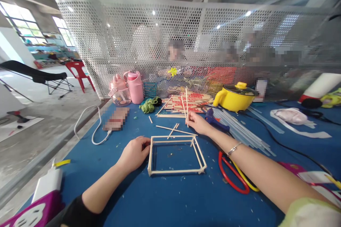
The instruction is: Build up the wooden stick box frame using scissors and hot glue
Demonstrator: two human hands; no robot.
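A box-shaped frame of thin wooden sticks [177, 172] stands on the blue table. My left hand [135, 153] is at its left side, fingers curled and pinching by the back left corner; the fingertips are partly hidden. Beyond the frame my right hand [197, 122] is raised slightly, with two wooden sticks [187, 104] pinched upright between thumb and fingers. Loose sticks [170, 129] lie crossed just behind the frame. Farther back is a pile of sticks [166, 104] on red-printed wrapping [190, 102].
A blue glue gun [213, 118], clear glue sticks [239, 129] and red-handled scissors [231, 177] lie right, near a yellow pot [237, 99] and its cord. Left are a phone [116, 118] on a white cable, green yarn [148, 106] and pink bottles [135, 87]. A perforated screen [119, 35] borders the back.
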